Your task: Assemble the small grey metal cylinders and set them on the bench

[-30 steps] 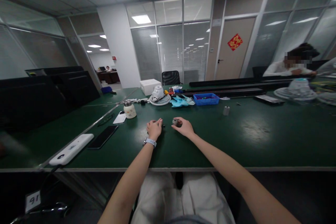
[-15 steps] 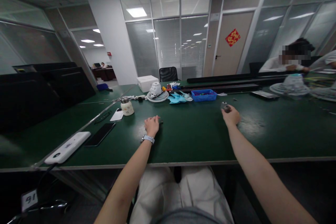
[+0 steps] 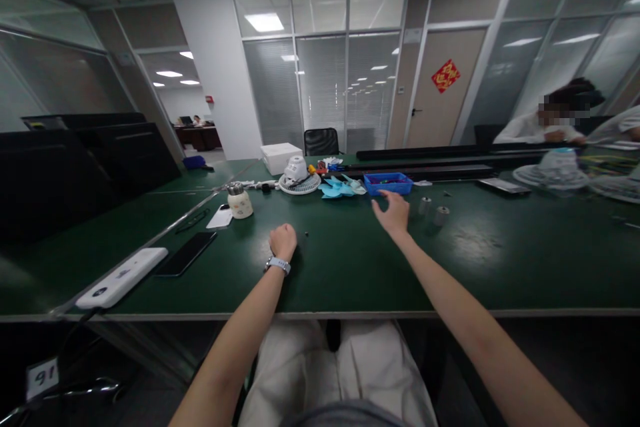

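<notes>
My left hand (image 3: pixel 283 242) rests on the green table (image 3: pixel 350 273), its fingers curled in; whether something is inside is hidden. A tiny dark part (image 3: pixel 307 234) lies just right of it. My right hand (image 3: pixel 393 213) is open, thumb and fingers apart, in front of the blue tray (image 3: pixel 388 184) of small parts. Two small metal cylinders stand to the right of that hand: one silver cylinder (image 3: pixel 425 205) and, slightly nearer to me, another cylinder (image 3: pixel 442 216).
Behind my hands lie light-blue fan blades (image 3: pixel 338 187), a white fan part (image 3: pixel 299 180) and a white box (image 3: pixel 281 158). At left are a cream bottle (image 3: pixel 240 201), a dark phone (image 3: pixel 187 254) and a white power bank (image 3: pixel 123 278). A person (image 3: pixel 540 127) sits at far right.
My right hand has let go of a metal cylinder, which now stands on the table beside another, and has moved left and opened. My left hand has shifted slightly left, its fingers more curled.
</notes>
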Action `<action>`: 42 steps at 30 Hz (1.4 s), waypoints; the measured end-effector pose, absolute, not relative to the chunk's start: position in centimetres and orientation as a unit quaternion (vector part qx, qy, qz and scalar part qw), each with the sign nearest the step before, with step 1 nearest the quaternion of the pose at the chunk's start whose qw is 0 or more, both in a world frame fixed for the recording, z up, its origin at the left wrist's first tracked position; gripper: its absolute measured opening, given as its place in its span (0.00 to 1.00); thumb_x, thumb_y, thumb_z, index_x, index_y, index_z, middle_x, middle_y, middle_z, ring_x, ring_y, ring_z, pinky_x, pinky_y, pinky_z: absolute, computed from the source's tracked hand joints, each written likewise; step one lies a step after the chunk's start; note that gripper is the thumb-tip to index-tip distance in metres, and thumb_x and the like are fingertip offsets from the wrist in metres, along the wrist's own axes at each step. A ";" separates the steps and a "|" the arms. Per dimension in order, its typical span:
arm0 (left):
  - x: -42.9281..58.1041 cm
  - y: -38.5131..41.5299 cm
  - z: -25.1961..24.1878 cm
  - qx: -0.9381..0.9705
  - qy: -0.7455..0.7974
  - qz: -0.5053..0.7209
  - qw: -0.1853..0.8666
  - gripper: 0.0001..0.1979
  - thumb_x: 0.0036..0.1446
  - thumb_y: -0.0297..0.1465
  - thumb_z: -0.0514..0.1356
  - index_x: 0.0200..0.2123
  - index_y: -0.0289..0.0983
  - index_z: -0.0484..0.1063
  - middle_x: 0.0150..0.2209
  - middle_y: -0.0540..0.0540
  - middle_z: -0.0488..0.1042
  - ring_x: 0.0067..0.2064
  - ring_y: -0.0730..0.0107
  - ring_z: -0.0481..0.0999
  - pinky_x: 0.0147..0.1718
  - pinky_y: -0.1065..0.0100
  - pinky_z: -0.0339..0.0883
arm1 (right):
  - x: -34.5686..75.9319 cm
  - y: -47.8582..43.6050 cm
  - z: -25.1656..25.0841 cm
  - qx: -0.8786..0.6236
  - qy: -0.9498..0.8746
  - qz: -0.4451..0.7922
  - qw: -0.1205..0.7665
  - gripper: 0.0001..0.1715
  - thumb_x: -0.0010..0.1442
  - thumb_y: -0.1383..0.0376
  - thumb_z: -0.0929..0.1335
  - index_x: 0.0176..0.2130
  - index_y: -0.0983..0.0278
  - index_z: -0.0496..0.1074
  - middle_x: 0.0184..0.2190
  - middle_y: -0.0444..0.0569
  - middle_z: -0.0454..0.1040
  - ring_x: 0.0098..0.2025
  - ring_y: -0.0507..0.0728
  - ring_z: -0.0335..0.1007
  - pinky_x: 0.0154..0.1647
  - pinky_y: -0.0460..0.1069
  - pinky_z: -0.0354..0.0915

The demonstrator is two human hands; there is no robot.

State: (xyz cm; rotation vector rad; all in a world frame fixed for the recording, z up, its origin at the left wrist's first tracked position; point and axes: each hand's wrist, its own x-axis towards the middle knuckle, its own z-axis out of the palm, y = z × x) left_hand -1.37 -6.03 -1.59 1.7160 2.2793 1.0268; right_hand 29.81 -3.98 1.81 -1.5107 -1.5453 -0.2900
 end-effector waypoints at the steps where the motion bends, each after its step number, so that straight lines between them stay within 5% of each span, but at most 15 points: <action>1: -1.4 -6.1 -1.5 0.554 0.762 0.331 0.055 0.22 0.59 0.29 0.44 0.32 0.39 0.79 0.39 0.39 0.79 0.42 0.55 0.73 0.40 0.62 0.62 | 27.4 -4.0 1.9 -0.582 -0.692 -0.060 0.423 0.24 0.59 0.53 0.64 0.51 0.60 0.70 0.45 0.51 0.73 0.45 0.58 0.68 0.49 0.53 0.60; 5: -1.3 -6.4 -1.0 0.534 0.783 0.313 0.055 0.23 0.59 0.29 0.43 0.35 0.37 0.79 0.40 0.36 0.78 0.42 0.53 0.75 0.37 0.62 0.63 | 19.3 -4.0 0.5 -0.522 -0.796 0.119 0.282 0.27 0.53 0.47 0.68 0.49 0.56 0.74 0.36 0.46 0.76 0.36 0.54 0.71 0.36 0.46 0.64; 9: -1.1 -6.4 -1.0 0.542 0.786 0.293 0.052 0.24 0.59 0.29 0.42 0.36 0.34 0.79 0.40 0.32 0.78 0.43 0.51 0.76 0.37 0.62 0.63 | 14.7 -3.4 -1.0 -0.535 -0.795 0.141 0.250 0.26 0.51 0.45 0.69 0.46 0.53 0.76 0.33 0.44 0.76 0.35 0.53 0.71 0.33 0.45 0.63; 17: -1.1 -6.2 -1.1 0.544 0.788 0.283 0.052 0.23 0.59 0.29 0.43 0.37 0.34 0.80 0.42 0.32 0.78 0.44 0.51 0.76 0.38 0.62 0.64 | 16.1 -3.1 -0.8 -0.528 -0.797 0.114 0.271 0.18 0.55 0.48 0.67 0.39 0.51 0.79 0.33 0.43 0.77 0.35 0.53 0.70 0.33 0.45 0.63; 28: -0.7 -6.5 -0.9 0.543 0.772 0.322 0.076 0.22 0.58 0.30 0.43 0.31 0.36 0.78 0.36 0.35 0.78 0.39 0.52 0.76 0.34 0.63 0.62 | 42.5 -2.9 3.3 -0.730 -0.546 -0.126 0.391 0.21 0.57 0.53 0.66 0.43 0.60 0.79 0.35 0.53 0.77 0.34 0.57 0.69 0.33 0.49 0.60; 42: -0.7 -6.4 -1.2 0.545 0.774 0.314 0.066 0.21 0.57 0.30 0.44 0.31 0.36 0.78 0.36 0.36 0.79 0.38 0.57 0.76 0.32 0.67 0.61 | 47.3 -4.0 0.3 -0.813 -0.419 -0.082 0.395 0.21 0.56 0.53 0.67 0.44 0.60 0.78 0.36 0.55 0.76 0.35 0.59 0.69 0.35 0.51 0.61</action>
